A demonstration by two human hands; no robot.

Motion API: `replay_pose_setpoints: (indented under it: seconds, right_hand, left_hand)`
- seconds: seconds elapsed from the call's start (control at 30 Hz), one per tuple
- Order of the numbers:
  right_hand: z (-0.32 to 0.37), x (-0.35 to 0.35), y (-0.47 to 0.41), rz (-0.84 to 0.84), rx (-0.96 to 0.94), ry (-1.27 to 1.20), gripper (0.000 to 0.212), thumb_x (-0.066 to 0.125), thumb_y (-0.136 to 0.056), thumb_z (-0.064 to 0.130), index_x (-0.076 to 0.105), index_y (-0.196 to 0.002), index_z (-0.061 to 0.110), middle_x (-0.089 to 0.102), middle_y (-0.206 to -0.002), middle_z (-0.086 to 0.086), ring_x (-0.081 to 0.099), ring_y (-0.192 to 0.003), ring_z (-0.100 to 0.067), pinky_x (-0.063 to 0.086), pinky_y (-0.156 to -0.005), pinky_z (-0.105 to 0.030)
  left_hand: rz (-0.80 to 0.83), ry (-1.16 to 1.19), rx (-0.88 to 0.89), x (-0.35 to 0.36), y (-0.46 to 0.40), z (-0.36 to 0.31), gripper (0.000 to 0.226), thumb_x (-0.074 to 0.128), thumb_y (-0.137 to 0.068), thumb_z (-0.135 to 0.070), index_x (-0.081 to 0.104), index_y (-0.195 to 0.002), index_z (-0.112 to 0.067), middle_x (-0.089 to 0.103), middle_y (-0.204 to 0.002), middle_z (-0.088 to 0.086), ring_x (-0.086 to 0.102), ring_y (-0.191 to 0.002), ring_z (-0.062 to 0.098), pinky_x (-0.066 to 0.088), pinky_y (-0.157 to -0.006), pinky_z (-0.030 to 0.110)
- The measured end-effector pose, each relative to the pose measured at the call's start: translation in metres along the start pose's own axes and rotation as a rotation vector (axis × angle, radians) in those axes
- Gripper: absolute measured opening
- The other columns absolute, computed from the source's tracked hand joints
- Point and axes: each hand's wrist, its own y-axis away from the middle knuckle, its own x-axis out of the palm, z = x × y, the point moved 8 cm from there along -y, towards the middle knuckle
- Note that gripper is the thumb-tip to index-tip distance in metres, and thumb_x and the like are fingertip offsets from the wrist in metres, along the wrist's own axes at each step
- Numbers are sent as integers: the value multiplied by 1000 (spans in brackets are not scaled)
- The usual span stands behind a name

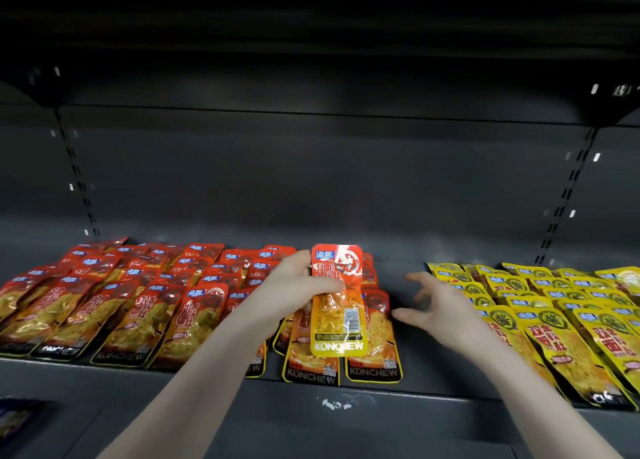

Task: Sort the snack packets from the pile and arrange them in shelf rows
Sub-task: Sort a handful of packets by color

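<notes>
Nearest you, the shelf's front lip [346, 420] runs bare across 6 o'clock, with a scuffed white mark just right of centre. Above it a strip of open shelf sits between the red packet rows [114, 306] at 9 o'clock and the yellow packet rows [568, 320] at 3 o'clock. Your left hand [294, 292] pinches one red packet [337, 301] upright by its left edge, lifted over the last red rows. Your right hand [440, 306] hovers over the gap, fingers spread wide, holding nothing. At 12 o'clock the dark back panel [311, 181] rises behind.
</notes>
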Motion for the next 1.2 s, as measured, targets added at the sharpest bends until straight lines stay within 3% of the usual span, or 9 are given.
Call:
replay_pose_setpoints:
  seconds: [0.13,0.27,0.4,0.57,0.67,0.77,0.9,1.0,1.2]
  right_hand:
    - [-15,-20,2,-39,27,2,49,73,-80,28,55,-124,18,57,-88,-1,52,-77,-18,40,-71,-27]
    - [-24,-31,7,-111,16,-184,23,70,-83,21,63,-104,19,60,-69,3,55,-50,-13,48,-66,-34]
    - [-30,-26,8,-74,2,-215,14,69,-84,22,60,-95,24,58,-66,3,55,-47,-12,47,-62,-32]
    - [-45,-27,6,-69,32,-241,13,68,-84,24,64,-96,21,59,-69,2,55,-47,-11,43,-54,-22]
    - [-48,-28,5,-68,32,-254,12,68,-84,24,64,-94,22,60,-75,0,56,-48,-13,44,-53,-21]
    - [-47,-27,3,-63,11,-259,11,68,-84,22,63,-93,22,61,-74,0,57,-49,-14,45,-56,-25]
    - [-46,-29,0,-69,-8,-256,10,68,-85,20,63,-93,20,65,-75,-6,57,-50,-16,46,-56,-25]
    - [-48,-32,-4,-81,-16,-267,10,67,-84,18,64,-94,18,61,-68,3,56,-49,-15,43,-46,-17]
    - [-47,-34,-7,-105,-31,-251,8,68,-84,19,63,-90,22,59,-67,5,57,-47,-13,43,-48,-15]
  left_hand:
    - [40,-40,14,17,0,-6,27,72,-79,-15,62,-104,-14,72,-96,6,70,-85,18,54,-70,29]
    - [68,-14,13,34,-2,-11,37,72,-68,-25,63,-102,-16,73,-92,2,70,-87,17,55,-85,38]
    - [71,-15,17,48,-4,-16,27,68,-66,-25,63,-89,-12,69,-81,5,68,-84,22,53,-85,41]
    - [41,10,-17,52,-4,-17,8,65,-77,-10,60,-84,-11,66,-73,5,57,-52,9,44,-45,21]
    - [17,70,-40,53,-4,-19,16,58,-64,-18,62,-78,-9,72,-98,14,52,-49,11,36,-39,18]
    - [6,172,-63,56,-6,-17,16,56,-71,-14,52,-86,-12,72,-85,5,53,-48,12,38,-45,19]
    - [-32,131,-110,56,-7,-16,45,70,-80,-41,42,-113,-30,40,-60,-1,37,-42,11,33,-41,21]
    - [38,-16,-101,62,-3,-21,51,56,-83,-57,34,-123,-35,33,-64,-1,33,-42,10,41,-46,23]
    - [121,107,-146,65,-6,-14,56,65,-82,-42,38,-124,-18,39,-85,5,46,-49,8,59,-70,37]
